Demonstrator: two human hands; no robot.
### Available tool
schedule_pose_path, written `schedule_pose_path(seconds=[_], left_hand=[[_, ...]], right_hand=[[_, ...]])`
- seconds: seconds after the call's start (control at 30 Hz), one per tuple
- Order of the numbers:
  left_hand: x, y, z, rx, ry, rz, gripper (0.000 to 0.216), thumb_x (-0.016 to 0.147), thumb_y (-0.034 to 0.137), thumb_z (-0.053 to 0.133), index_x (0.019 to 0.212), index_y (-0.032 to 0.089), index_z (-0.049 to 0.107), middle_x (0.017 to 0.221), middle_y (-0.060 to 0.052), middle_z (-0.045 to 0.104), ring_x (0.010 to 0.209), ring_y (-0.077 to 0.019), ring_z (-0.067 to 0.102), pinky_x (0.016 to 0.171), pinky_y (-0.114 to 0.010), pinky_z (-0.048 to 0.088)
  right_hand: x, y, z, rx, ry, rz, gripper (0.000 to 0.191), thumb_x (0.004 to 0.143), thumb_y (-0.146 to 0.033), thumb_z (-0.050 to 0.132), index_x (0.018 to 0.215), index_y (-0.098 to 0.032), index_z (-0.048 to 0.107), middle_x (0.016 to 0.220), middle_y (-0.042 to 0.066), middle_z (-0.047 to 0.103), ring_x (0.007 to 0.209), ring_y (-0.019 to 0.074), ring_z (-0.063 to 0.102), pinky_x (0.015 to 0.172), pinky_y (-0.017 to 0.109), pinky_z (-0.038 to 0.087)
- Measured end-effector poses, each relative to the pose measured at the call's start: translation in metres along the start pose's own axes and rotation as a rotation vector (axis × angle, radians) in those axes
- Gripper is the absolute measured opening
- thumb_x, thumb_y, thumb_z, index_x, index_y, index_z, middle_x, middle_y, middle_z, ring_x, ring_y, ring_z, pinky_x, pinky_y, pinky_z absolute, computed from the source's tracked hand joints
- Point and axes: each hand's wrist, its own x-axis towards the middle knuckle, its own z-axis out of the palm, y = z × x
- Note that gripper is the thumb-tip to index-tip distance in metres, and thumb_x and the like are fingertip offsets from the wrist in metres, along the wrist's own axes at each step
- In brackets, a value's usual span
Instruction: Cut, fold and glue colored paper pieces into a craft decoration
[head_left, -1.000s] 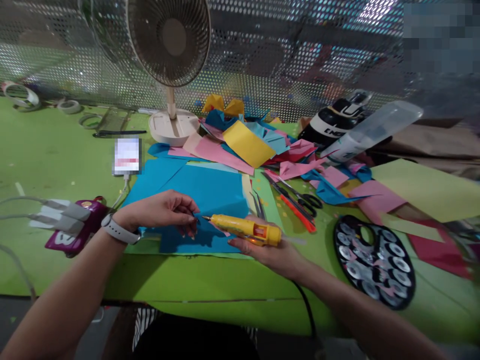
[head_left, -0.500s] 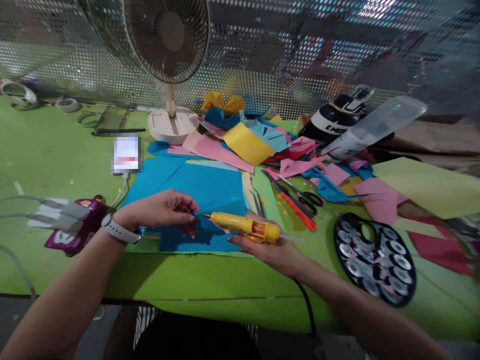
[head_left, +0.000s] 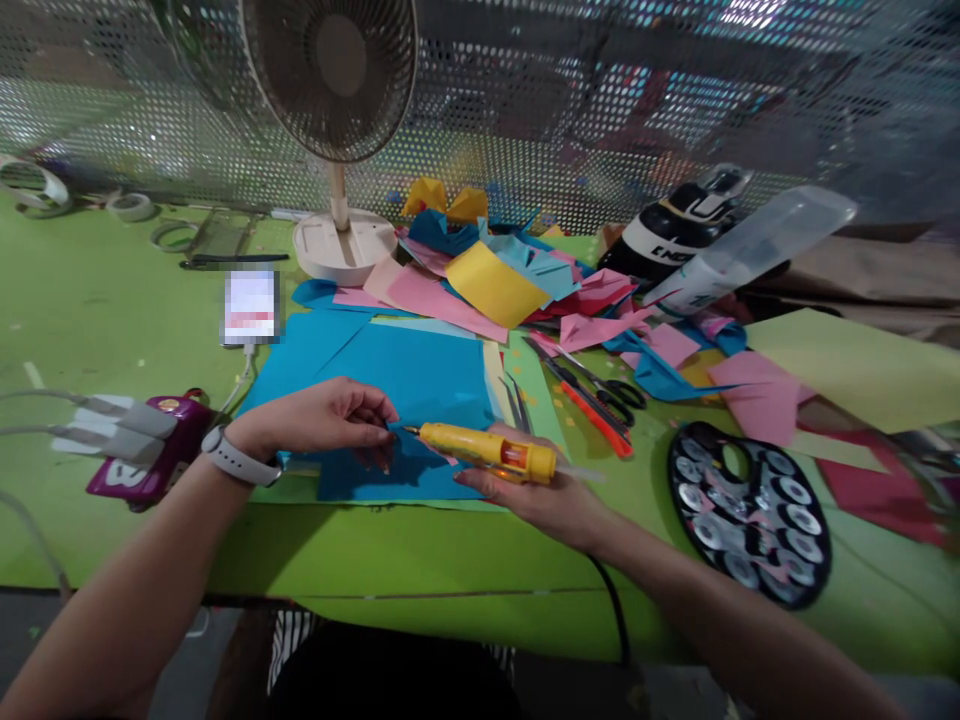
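On the left wrist, above the left hand, we see a white watch with a smooth, wide band. Both forearms are bare, and so are the right wrist and the right hand. Over the lap we make out plain black cloth, dark enough to hide its folds, with black-and-white striped cloth showing at either side. The fingernails are too small for us to judge any polish.

You have a fan ahead, before a perforated screen. A black bottle sits to your right
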Motion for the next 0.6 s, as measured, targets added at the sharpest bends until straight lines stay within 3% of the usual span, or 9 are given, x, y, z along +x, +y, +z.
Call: schedule_pose_path(seconds=[0.6], left_hand=[[0.0006, 0.0009, -0.0008, 0.058, 0.038, -0.007, 0.018, 0.081, 0.032, 0.066, 0.091, 0.018, 0.061, 0.084, -0.003, 0.074, 0.072, -0.0144, 0.070, 0.069, -0.028, 0.054]], right_hand=[[-0.0012, 0.0072, -0.0006, -0.065, 0.004, -0.054, 0.038, 0.076, -0.047, 0.070, 0.068, -0.022, 0.042, 0.057, -0.006, 0.038, 0.050, 0.0089, 0.036, 0.043, 0.023, 0.030]])
